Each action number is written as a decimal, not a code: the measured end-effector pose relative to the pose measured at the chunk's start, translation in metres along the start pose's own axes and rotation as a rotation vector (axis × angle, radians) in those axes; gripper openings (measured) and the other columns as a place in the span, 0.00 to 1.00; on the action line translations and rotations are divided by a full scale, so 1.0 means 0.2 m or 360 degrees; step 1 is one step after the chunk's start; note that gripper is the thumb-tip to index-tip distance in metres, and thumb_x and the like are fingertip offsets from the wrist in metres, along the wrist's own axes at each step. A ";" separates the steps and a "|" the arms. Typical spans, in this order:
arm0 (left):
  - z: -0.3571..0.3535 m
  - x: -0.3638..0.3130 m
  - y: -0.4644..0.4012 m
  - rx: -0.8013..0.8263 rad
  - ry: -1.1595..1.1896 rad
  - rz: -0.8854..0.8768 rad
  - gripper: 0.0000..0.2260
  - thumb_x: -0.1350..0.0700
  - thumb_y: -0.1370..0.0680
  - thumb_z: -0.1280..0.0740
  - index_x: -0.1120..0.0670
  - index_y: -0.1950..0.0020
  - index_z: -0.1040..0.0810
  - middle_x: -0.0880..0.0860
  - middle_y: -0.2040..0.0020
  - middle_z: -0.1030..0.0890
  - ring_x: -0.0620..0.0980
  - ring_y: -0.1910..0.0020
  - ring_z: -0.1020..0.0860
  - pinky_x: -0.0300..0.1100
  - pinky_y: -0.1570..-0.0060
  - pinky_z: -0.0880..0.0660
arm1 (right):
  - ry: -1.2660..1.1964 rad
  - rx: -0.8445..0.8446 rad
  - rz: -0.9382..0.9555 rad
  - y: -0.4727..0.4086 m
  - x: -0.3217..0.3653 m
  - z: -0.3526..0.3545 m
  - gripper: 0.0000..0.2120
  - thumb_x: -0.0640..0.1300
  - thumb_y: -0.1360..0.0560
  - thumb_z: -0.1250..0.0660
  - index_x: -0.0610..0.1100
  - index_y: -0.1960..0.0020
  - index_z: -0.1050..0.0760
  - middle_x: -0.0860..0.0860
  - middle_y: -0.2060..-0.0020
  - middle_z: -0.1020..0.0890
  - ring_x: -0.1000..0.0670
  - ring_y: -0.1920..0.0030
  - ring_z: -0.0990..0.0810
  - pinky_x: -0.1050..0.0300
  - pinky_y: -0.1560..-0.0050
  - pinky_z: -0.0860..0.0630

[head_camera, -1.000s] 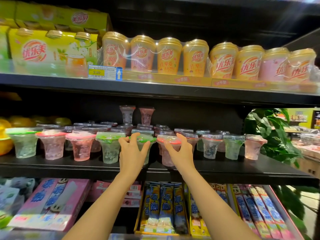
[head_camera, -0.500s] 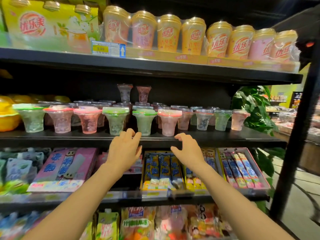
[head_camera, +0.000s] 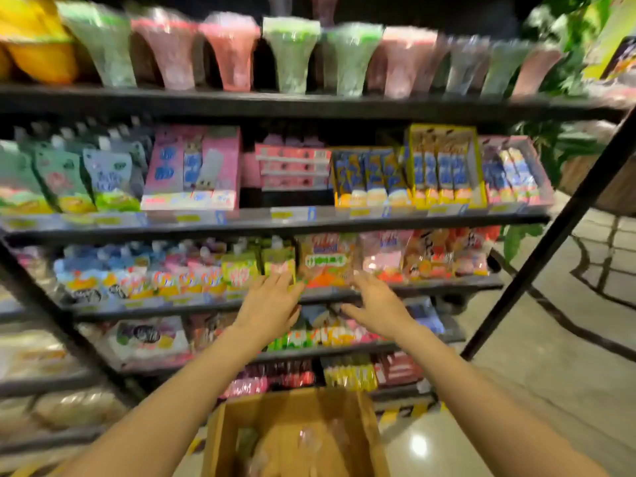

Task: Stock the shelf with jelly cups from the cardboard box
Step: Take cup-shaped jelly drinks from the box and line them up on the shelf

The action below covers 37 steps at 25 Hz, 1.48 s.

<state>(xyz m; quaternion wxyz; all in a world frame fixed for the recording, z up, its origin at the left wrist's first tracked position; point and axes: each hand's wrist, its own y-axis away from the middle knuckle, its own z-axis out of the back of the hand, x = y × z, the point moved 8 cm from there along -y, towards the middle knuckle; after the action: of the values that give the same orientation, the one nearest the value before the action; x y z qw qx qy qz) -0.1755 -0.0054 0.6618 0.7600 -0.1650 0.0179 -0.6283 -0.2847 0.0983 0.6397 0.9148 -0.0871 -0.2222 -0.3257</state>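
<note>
A row of jelly cups [head_camera: 292,53] with green and pink lids stands along the top black shelf [head_camera: 309,105], blurred by motion. An open cardboard box [head_camera: 227,432] sits on the floor at the bottom centre, with clear wrapped cups [head_camera: 306,438] faintly visible inside. My left hand [head_camera: 270,308] and my right hand [head_camera: 377,308] hang in mid-air in front of the lower shelves, above the box, fingers relaxed and holding nothing.
Lower shelves carry snack boxes [head_camera: 192,170], stick packs [head_camera: 444,166] and candy bags [head_camera: 327,259]. A black diagonal post [head_camera: 550,235] runs down the right side. Green plant leaves [head_camera: 564,46] fill the upper right, with tiled floor [head_camera: 568,339] below.
Both hands let go of the cups on the shelf and dropped downward, empty. The view tilted down, bringing the lower shelves and the cardboard box into sight.
</note>
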 end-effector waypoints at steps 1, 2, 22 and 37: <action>-0.11 0.00 0.07 0.0097 0.0034 0.0028 0.15 0.52 0.26 0.34 0.57 0.41 0.26 0.58 0.45 0.24 0.59 0.48 0.25 0.48 0.51 0.28 | -0.0024 0.0056 -0.0034 0.03 -0.01 -0.10 0.20 0.47 0.25 0.34 0.42 0.36 0.31 0.43 0.40 0.26 0.42 0.38 0.29 0.50 0.40 0.30; -0.23 0.00 0.15 0.0190 0.0065 0.0043 0.16 0.51 0.22 0.39 0.56 0.37 0.29 0.57 0.42 0.27 0.58 0.43 0.28 0.49 0.47 0.31 | -0.0043 0.0102 -0.0064 0.06 -0.03 -0.21 0.19 0.47 0.25 0.35 0.42 0.36 0.30 0.43 0.40 0.26 0.42 0.38 0.28 0.50 0.40 0.30; -2.88 -0.22 1.14 0.1196 0.0388 0.0432 0.20 0.54 0.21 0.42 0.48 0.29 0.37 0.53 0.29 0.34 0.52 0.31 0.35 0.49 0.33 0.37 | -0.0014 0.0813 -0.0395 0.05 -1.17 -2.71 0.20 0.49 0.22 0.40 0.48 0.31 0.35 0.48 0.33 0.31 0.47 0.34 0.31 0.58 0.34 0.35; -4.35 -0.30 1.48 0.1419 -0.0016 0.0290 0.25 0.53 0.21 0.42 0.54 0.27 0.47 0.58 0.30 0.37 0.60 0.34 0.34 0.54 0.37 0.35 | -0.0051 0.0613 -0.0378 -0.23 -1.80 -4.05 0.32 0.50 0.25 0.36 0.47 0.25 0.47 0.50 0.25 0.45 0.45 0.26 0.44 0.48 0.28 0.42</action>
<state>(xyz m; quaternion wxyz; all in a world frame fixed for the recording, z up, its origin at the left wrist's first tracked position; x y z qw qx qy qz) -0.1108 -0.1009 -0.2517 0.8091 0.1776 -0.2438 -0.5044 -0.2781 0.0168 -0.2431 0.8662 0.1109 -0.3034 -0.3812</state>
